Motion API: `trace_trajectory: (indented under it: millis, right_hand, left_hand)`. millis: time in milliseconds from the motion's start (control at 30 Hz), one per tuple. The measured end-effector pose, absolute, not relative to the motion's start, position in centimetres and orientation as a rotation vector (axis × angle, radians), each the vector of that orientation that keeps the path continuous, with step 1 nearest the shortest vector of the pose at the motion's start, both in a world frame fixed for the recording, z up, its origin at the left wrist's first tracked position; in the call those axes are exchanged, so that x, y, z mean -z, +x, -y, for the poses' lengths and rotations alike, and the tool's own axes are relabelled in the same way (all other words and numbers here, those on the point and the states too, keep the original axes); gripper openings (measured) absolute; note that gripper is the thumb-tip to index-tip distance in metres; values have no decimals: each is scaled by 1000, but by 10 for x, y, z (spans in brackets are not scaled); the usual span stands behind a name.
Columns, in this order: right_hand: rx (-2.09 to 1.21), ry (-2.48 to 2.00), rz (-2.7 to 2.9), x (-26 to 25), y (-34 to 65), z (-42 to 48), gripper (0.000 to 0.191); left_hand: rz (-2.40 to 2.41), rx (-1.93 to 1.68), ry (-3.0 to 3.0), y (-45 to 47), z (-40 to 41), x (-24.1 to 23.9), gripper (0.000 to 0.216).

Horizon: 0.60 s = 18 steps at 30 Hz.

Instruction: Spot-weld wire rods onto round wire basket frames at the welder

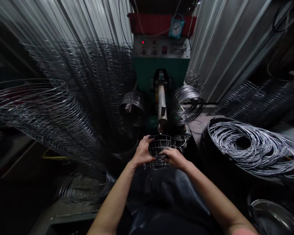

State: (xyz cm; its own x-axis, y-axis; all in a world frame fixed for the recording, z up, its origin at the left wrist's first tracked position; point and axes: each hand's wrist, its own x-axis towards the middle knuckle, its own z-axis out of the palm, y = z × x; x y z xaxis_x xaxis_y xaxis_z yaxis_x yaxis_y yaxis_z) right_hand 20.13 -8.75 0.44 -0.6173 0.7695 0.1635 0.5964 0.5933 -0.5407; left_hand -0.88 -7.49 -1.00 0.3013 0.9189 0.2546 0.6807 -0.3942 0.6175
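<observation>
A small round wire basket (pixel 161 146) sits in front of me, just under the tip of a welding electrode arm (pixel 161 109). My left hand (pixel 142 152) grips the basket's left side, fingers curled over its rim. On the right front of the basket my right hand (pixel 174 157) closes its fingers on the wires. The basket's lower edge rests near my dark apron (pixel 166 195).
A green machine (pixel 161 70) with a control panel and a small clock (pixel 176 27) stands behind. Stacks of wire rings (pixel 51 111) fill the left. A black tub (pixel 235 163) of loose wire rings sits at right. Wire coils (pixel 186 102) flank the electrode.
</observation>
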Motion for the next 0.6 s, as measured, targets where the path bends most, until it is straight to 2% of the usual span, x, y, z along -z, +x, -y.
trace_trajectory:
  millis: [133,600]
  right_hand:
    - [-543,-1102,2451,0,199,81,22]
    - [-462,-1137,2352,-4,199,56,19]
  left_hand:
    - [-1409,-835,2173,-11,66,15,92]
    - [-1405,-842,2154,-7,37,8,86]
